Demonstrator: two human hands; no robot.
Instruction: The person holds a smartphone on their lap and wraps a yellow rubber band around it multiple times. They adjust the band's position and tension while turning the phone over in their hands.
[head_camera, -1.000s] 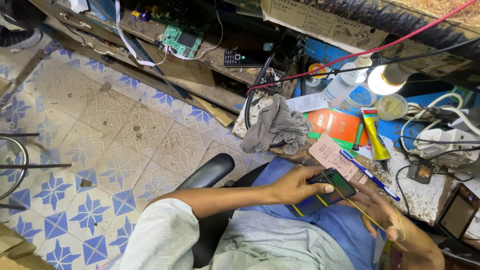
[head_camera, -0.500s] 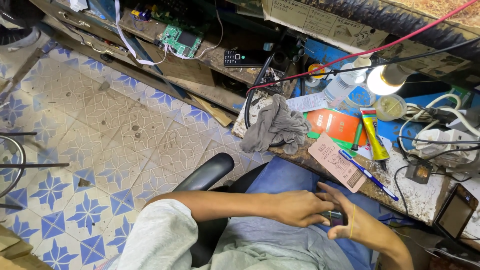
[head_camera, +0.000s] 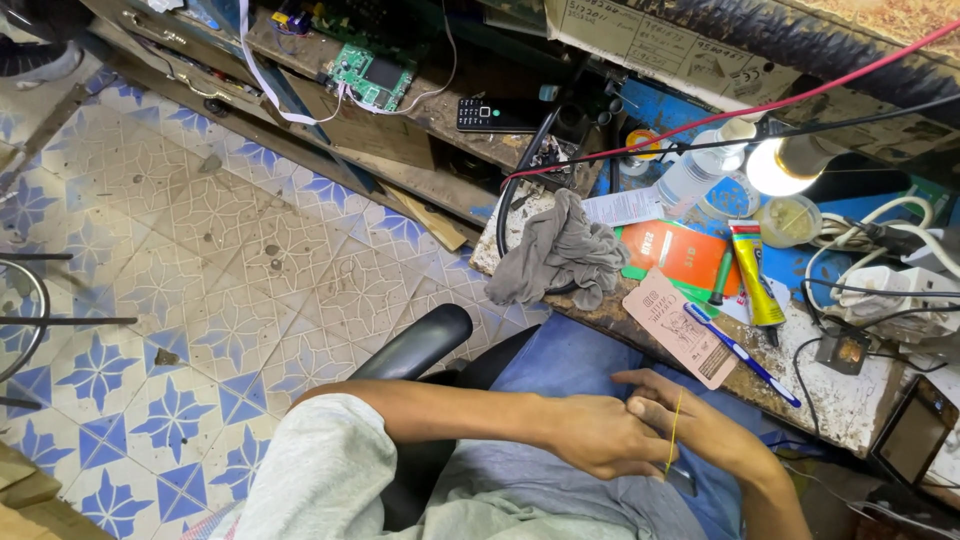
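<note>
Your left hand lies over your lap with the fingers curled in, knuckles up, and presses against the right hand. Your right hand sits just beside it, fingers extended toward the left, with a yellow rubber band stretched across its back and fingers. A small dark device shows only as a sliver under the two hands, at the lower edge of the right palm; most of it is hidden, and you cannot tell from this view which hand actually grips it or how firmly. Both hands rest above blue trousers, close to the front edge of the workbench.

On the bench, nearest the hands, a pink card lies tilted, with a blue toothbrush touching its right side. Behind them lie an orange packet and a yellow tube. A crumpled grey rag hangs over the bench's left corner. A lit bulb glows at the back, near a clear plastic bottle. A red cable runs diagonally overhead. White cables and a power strip occupy the right side.

Further back, a green circuit board and a black remote sit on a wooden shelf. The chair's black armrest stands beside your left forearm, above the patterned blue-and-white tile floor.
</note>
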